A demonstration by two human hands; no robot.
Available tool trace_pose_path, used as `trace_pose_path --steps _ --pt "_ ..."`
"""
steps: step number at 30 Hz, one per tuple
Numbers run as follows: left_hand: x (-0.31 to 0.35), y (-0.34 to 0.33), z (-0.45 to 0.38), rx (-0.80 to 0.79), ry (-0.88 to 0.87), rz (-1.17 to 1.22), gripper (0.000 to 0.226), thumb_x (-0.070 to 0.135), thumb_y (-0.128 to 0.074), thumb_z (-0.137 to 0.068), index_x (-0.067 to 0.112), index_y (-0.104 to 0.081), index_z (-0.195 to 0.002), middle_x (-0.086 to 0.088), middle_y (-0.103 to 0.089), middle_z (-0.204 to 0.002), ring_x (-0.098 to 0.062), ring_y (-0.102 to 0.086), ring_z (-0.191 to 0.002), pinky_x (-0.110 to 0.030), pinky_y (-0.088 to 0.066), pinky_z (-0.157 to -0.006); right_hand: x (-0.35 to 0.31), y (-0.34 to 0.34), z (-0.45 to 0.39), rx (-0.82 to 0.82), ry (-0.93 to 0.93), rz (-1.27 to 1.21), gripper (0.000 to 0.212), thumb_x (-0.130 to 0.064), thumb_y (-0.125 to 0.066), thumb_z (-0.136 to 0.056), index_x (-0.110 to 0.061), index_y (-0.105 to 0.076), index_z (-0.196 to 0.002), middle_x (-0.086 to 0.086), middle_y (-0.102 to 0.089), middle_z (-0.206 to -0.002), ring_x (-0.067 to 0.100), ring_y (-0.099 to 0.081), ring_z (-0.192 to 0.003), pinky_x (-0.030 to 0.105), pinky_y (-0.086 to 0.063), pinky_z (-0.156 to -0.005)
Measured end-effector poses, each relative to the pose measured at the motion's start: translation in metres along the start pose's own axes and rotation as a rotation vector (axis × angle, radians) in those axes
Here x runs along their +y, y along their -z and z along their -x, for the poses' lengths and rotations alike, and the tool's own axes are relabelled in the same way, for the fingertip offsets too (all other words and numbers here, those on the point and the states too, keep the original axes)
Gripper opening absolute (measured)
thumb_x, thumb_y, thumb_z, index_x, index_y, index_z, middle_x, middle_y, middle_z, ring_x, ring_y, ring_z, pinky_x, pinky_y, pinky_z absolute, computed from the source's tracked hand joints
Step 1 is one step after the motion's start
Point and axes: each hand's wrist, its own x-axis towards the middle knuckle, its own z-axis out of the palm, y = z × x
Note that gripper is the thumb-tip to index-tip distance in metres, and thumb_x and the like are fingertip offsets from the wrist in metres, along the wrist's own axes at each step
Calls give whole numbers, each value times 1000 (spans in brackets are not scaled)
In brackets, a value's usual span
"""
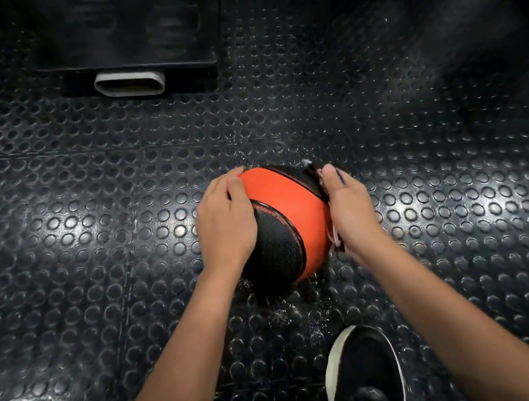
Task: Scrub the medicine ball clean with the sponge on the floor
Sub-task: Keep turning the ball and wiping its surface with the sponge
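Observation:
An orange and black medicine ball (285, 211) sits on the studded black rubber floor (96, 216) in the middle of the view. My left hand (225, 223) lies flat on the ball's left side, fingers spread over the top. My right hand (350, 211) presses a sponge (333, 237) against the ball's right side. Most of the sponge is hidden under my palm; only a pale edge with a dark part shows. Small wet specks lie on the floor around the ball.
A black block of equipment with a grey oval tube end (130, 83) stands at the back left. My black shoe with a white sole (365, 371) is on the floor at the bottom right, close to the ball.

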Motion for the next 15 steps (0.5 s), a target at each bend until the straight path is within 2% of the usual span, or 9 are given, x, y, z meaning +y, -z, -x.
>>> trace_pose_path --steps 2,4,6,7,8,9,11,13,15 --pt "-6 5 -2 -14 13 34 41 21 -38 -111 22 -71 -135 10 -65 -142 -2 -52 -126 -12 -32 -102 -1 -5 17 22 171 38 33 -45 -42 -109 -29 -71 -117 -10 -72 -122 6 -63 -115 28 -46 -103" --pt "-10 8 -2 -32 26 50 41 22 -38 -111 24 -72 -135 12 -65 -141 1 -51 -121 -2 -31 -95 7 -7 20 -8 176 -31 31 -41 -42 -111 -27 -69 -116 -5 -72 -117 9 -65 -105 26 -49 -94" --pt "-11 7 -3 -39 28 52 41 22 -39 -111 25 -71 -135 12 -65 -141 2 -50 -121 -4 -32 -95 10 -7 13 -25 0 -152 42 -43 -43 -110 -12 -72 -114 18 -71 -98 31 -64 -84 39 -52 -79" --pt "-8 6 -3 -39 26 46 40 22 -39 -111 24 -71 -135 11 -65 -142 1 -50 -122 -10 -33 -97 10 -4 6 -35 -89 -149 46 -44 -44 -110 -8 -72 -114 32 -68 -94 41 -60 -77 49 -51 -74" --pt "-4 5 -4 -41 21 33 40 23 -39 -111 24 -71 -135 10 -65 -143 1 -49 -122 -15 -33 -100 10 0 -2 -50 -141 -129 47 -44 -45 -109 -7 -73 -112 38 -68 -96 46 -59 -75 56 -52 -75" --pt "0 3 -6 -45 16 17 40 24 -39 -111 24 -71 -135 10 -65 -144 0 -49 -124 -17 -32 -101 10 3 -7 -50 -161 -107 45 -44 -47 -108 -9 -75 -108 34 -71 -98 42 -63 -78 57 -54 -80" --pt "6 0 -11 -65 9 -13 41 25 -39 -110 25 -72 -134 10 -65 -144 -6 -52 -129 -19 -32 -101 7 4 -15 -42 -157 -115 45 -50 -51 -99 -14 -77 -104 14 -79 -100 31 -70 -93 52 -55 -98" --pt "10 1 -17 -97 -5 -41 40 26 -40 -109 26 -73 -133 10 -66 -143 -11 -54 -132 -20 -33 -100 1 0 -10 -6 -54 -97 46 -55 -51 -96 -20 -77 -111 1 -79 -111 22 -71 -109 48 -51 -107" --pt "8 3 -22 -129 -9 -44 40 26 -40 -109 27 -73 -132 9 -67 -141 -12 -55 -129 -21 -34 -98 -2 -4 1 14 110 -57 39 -49 -48 -103 -26 -75 -118 -7 -75 -121 13 -66 -119 37 -48 -109"
